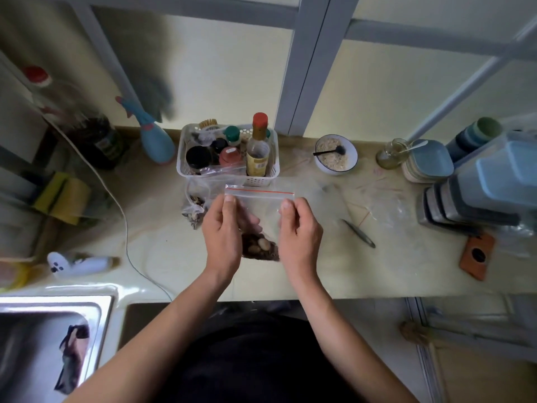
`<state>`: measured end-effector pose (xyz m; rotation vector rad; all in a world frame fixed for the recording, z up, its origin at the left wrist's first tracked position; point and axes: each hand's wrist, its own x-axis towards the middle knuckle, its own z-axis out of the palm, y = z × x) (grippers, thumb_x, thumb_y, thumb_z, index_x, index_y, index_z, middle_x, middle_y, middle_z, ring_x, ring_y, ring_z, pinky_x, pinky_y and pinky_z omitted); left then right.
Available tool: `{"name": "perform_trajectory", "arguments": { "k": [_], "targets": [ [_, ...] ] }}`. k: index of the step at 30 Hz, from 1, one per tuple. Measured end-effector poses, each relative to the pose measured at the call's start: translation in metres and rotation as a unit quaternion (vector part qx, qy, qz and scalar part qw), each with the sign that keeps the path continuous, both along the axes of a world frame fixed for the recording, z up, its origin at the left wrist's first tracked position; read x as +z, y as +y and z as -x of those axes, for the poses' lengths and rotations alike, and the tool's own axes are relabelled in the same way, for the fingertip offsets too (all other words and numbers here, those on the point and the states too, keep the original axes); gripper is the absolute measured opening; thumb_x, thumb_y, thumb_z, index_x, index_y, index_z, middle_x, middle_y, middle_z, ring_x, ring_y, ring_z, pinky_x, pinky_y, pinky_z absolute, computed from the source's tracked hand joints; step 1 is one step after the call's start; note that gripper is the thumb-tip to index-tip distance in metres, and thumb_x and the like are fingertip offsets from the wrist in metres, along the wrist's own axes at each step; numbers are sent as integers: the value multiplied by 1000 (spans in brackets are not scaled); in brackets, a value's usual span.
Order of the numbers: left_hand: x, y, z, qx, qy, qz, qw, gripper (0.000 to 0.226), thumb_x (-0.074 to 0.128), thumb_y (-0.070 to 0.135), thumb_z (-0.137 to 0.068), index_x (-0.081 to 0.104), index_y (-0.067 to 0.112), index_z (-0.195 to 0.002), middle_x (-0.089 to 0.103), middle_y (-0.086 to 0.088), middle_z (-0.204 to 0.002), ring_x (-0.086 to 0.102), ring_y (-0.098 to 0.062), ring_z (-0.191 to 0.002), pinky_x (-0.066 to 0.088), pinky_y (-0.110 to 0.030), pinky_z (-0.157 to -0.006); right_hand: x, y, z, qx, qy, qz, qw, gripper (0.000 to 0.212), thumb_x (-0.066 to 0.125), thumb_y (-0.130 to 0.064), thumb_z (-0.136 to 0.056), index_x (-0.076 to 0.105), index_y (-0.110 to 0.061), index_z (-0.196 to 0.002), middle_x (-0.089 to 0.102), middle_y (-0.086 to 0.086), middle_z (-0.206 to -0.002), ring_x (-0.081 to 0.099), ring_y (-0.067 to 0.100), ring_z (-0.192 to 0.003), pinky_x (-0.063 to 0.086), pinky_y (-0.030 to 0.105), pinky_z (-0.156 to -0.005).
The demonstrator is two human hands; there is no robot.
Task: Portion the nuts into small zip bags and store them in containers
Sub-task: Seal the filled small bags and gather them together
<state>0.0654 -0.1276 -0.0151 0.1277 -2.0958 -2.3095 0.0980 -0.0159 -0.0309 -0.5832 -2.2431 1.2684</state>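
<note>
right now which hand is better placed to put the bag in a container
Right. The containers stack at the counter's right end, nearer the right hand. Both it and the left hand pinch the bag, so the left must let go first.

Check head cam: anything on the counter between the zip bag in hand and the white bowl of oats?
In the head view, the counter stretch between the zip bag and the bowl looks bare; metal tweezers lie further right, off that line.
</note>
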Motion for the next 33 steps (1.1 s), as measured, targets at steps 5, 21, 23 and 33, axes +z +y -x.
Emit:
{"name": "perform_trajectory", "arguments": {
  "k": [5, 21, 23, 33],
  "targets": [
    [-6, 0, -10, 15, -28, -6, 999, 42, 37, 16, -108, 52, -11, -79, 62, -20, -61, 57, -28, -45, 45, -24, -49, 1, -1, -13, -12, -6, 28, 1000, 29, 51, -22, -105, 50, -17, -77, 58, -4, -57, 57, 14, -57, 46, 29, -60],
    [-33, -8, -33, -98, -200, -42, 974, 54, 30, 38, -107, 72, 17, -80, 73, -10, -84, 70, -36, -93, 53, -49, -90, -15, 0, -32, -70, -68, 81, 992, 31, 53, -23, -104, 45, -18, -75, 50, -9, -61, 41, 11, -59, 35, 19, -56],
    [-30, -8, -32, -80, -201, -79, 973, 52, 27, 32, -107, 63, 14, -74, 66, -11, -72, 70, -38, -85, 52, -49, -86, -16, -1, -35, -76, -74, 73, 992, 30, 53, -23, -104, 44, -21, -76, 49, -14, -59, 40, 8, -57, 33, 16, -55],
    [-33, -6, -37, -77, -164, -13, 983, 44, 45, 27, -106, 57, 10, -67, 58, -11, -56, 54, -20, -55, 49, -31, -61, -24, -11, -40, -97, -99, 96, 986, 30, 46, -30, -106, 54, -15, -81, 68, -1, -70, 62, 18, -66, 48, 34, -65]
  ]
}}
